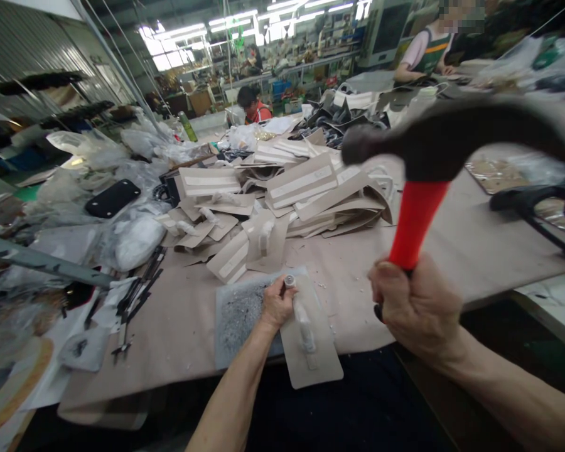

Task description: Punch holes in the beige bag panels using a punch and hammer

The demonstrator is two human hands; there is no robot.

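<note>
My right hand point(417, 304) is wrapped round the red handle of a hammer point(452, 141), raised above the table with its dark head up near the camera. My left hand point(277, 304) pinches a small metal punch point(289, 280) upright on a beige leather piece point(311, 351). That piece lies partly on a pitted grey cutting pad point(240, 317) at the table's front edge, and a small wrapped part lies along the piece's middle.
A heap of beige leather pieces point(292, 194) covers the table's middle. Plastic bags and a black pad point(112, 198) lie at left, dark tools point(136, 298) near the pad. Black straps point(537, 210) sit at right. Other people work at far benches.
</note>
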